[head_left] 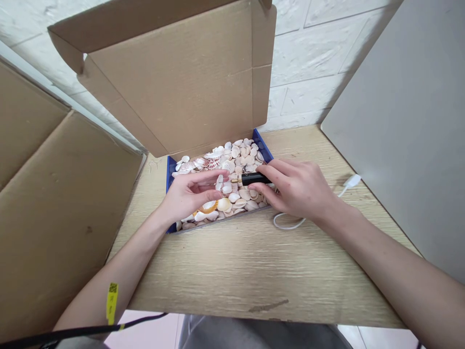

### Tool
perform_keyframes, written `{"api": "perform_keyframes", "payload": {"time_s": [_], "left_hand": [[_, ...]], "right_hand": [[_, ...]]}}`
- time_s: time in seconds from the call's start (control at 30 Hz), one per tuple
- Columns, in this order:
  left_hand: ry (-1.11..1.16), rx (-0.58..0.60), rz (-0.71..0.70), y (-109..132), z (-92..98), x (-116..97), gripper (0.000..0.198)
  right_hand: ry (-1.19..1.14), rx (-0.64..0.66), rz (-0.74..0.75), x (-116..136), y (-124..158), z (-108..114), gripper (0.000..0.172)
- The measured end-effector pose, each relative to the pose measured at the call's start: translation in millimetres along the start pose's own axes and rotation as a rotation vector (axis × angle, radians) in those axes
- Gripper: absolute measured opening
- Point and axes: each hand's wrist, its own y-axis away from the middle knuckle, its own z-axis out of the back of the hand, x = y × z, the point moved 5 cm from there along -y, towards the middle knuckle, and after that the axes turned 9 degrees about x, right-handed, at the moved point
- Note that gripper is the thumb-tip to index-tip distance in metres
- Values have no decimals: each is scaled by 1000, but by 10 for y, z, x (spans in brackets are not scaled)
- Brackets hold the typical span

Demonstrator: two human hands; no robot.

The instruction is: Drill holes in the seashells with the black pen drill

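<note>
My left hand [187, 195] is closed, pinching a small white seashell [219, 182] between thumb and fingers. My right hand [300, 186] grips a black pen-shaped mini drill [255, 178]; its brass-coloured tip points left at the shell. Whether the tip touches the shell I cannot tell. Both hands are over a shallow cardboard box with blue side walls [264, 147], filled with white and pale seashells [238, 151]. An orange-yellow ring-like piece [210, 209] lies among the shells below my left fingers.
The box's brown lid [181, 77] stands raised against the white brick wall [312, 43]. A white cable [286, 227] loops by my right wrist to a white plug [352, 181]. Cardboard [61, 208] borders the wooden table [232, 271] on the left, a grey panel [410, 111] on the right.
</note>
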Motion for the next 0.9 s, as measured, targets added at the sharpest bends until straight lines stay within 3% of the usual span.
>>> {"api": "perform_keyframes", "payload": {"time_s": [0.37, 0.5, 0.77, 0.9], "left_hand": [[27, 34, -136, -1, 43, -30, 34], [113, 46, -113, -15, 12, -8, 43], [65, -10, -124, -35, 52, 38, 45], [89, 27, -60, -22, 25, 45, 48]], "right_hand": [[29, -67, -1, 10, 0, 63, 29], [50, -129, 9, 21, 8, 91, 26], [62, -188, 4, 5, 18, 99, 24], [80, -296, 62, 15, 29, 162, 21]]}}
